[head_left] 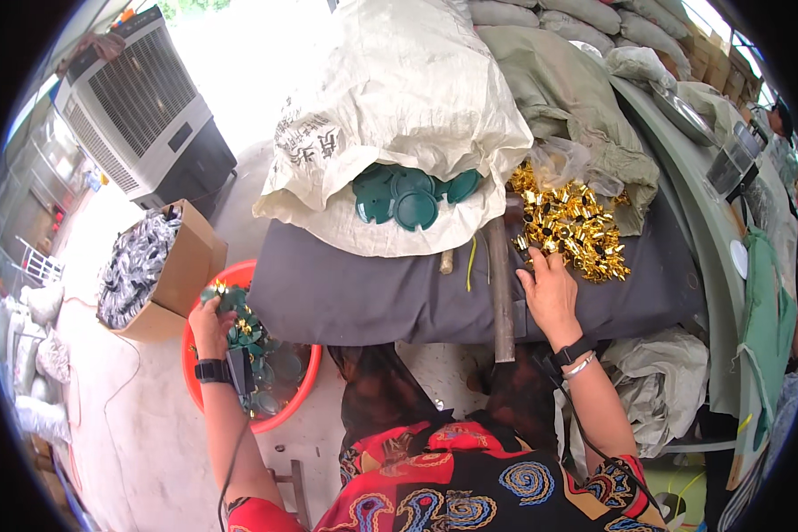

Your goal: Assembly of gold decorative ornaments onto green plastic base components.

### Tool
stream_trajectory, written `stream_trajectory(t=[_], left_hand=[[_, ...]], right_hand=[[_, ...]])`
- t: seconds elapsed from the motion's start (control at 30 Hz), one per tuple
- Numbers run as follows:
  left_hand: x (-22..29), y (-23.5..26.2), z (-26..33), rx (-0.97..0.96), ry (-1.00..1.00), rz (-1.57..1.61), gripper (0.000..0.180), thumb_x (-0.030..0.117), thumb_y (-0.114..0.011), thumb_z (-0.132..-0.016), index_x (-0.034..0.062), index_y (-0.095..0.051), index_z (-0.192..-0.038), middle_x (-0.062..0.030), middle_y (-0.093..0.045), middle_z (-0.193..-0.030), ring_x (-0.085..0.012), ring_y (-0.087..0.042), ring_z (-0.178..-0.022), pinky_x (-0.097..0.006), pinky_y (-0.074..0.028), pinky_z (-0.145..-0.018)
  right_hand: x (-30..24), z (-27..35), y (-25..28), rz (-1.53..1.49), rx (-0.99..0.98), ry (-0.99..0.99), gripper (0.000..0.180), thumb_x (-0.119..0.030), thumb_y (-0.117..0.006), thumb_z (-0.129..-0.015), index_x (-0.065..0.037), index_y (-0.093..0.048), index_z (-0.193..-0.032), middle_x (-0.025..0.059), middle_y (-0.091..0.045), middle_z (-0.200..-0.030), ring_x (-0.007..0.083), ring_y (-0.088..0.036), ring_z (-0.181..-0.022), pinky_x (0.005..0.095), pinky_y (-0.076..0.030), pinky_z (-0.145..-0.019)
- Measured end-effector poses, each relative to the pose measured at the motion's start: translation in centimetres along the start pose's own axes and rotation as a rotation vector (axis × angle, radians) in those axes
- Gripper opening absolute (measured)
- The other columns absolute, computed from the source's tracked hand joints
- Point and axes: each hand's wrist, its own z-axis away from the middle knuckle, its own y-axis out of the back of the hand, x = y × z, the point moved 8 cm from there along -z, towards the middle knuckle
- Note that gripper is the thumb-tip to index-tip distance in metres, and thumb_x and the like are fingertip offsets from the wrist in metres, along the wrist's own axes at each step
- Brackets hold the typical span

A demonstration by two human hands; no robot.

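Head view. Saw the left hand (211,321) raised over the basin (206,277), grip closed round a green disc (230,301) with a glint of gold at its top; could not tell whether one disc or several lay in that grip. Found more finished-looking pieces heaped in the basin just below. Saw the right hand (548,293) laid on the bench (372,297), fingertips at the near edge of the clips (572,222). Could not tell whether that grip had pinched a clip or merely rested, fingers loosely spread. Noted loose discs (412,195) spilling from the mouth of the sack (399,97), near the bench edge and left of the clips. Noted a bar (502,293) lying between hand and sack, and a box (191,262) of grey pieces touching the basin's far rim.

Judged the risks so:
- Held the disc near the basin's rim rather than over its middle; might have dropped it to the floor or against the box if released there.
- Reached for clips with the head turned partly toward the basin; might have dragged several clips off the bench front.
- Left the discs resting on a sloping fold of sack; might have slid down with any tug on the cloth.
- Ran a cable along each forearm; might have snagged on the bar.
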Motion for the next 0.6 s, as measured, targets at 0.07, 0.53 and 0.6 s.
stream_trajectory(t=[0.07, 0.53, 0.6], left_hand=[[0.3, 2.6, -1.0, 0.340, -0.025, -0.651, 0.023, 0.012, -0.059, -0.082, -0.0031, -0.060, -0.099, -0.0133, -0.063, -0.093, -0.0211, -0.063, -0.067, -0.028, -0.051, -0.053], [0.7, -33.1, 1.9, -0.360, -0.806, -0.978, 0.041, 0.018, -0.064, -0.072, -0.0039, -0.060, -0.107, -0.0223, -0.065, -0.094, -0.0375, -0.062, -0.086, -0.042, -0.048, -0.077], [-1.0, -34.2, 0.9, -0.369, -0.710, -1.074, 0.039, 0.016, -0.069, -0.067, -0.0065, -0.061, -0.098, -0.0208, -0.066, -0.083, -0.0330, -0.064, -0.076, -0.040, -0.050, -0.068]], right_hand=[[-0.4, 0.0, 0.4, -0.016, 0.031, 0.012, 0.032, -0.025, -0.067, -0.081, -0.009, -0.059, -0.108, 0.0138, -0.053, -0.086, 0.0333, -0.058, -0.078, 0.0425, -0.047, -0.064], [1.0, 0.4, 0.7, -0.182, 0.190, 0.018, 0.022, -0.012, -0.069, -0.075, -0.006, -0.058, -0.092, 0.0124, -0.056, -0.084, 0.0333, -0.059, -0.076, 0.0422, -0.048, -0.064], [0.8, 0.5, 0.5, -0.187, 0.138, 0.031, 0.024, -0.011, -0.069, -0.074, -0.005, -0.060, -0.095, 0.0119, -0.056, -0.085, 0.0324, -0.059, -0.076, 0.0416, -0.048, -0.064]])
